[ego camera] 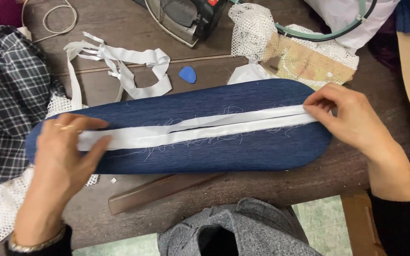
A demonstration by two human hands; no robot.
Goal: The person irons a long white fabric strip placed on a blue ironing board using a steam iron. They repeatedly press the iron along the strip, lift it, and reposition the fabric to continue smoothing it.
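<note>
A long oval pad covered in dark blue fabric [243,147] lies across the brown table. A folded white fabric strip [200,130] runs along its middle, with loose threads about it. My left hand [65,151] lies flat on the strip's left end, fingers pressing it down. My right hand [347,116] pinches the strip's right end between thumb and fingers.
Loose white strips [124,64] and a blue tailor's chalk [188,74] lie behind the pad. White mesh fabric [252,28] and an iron [186,19] sit at the back. Plaid cloth [5,99] is heaped at left. A dark wooden bar [162,189] lies near the table's front edge.
</note>
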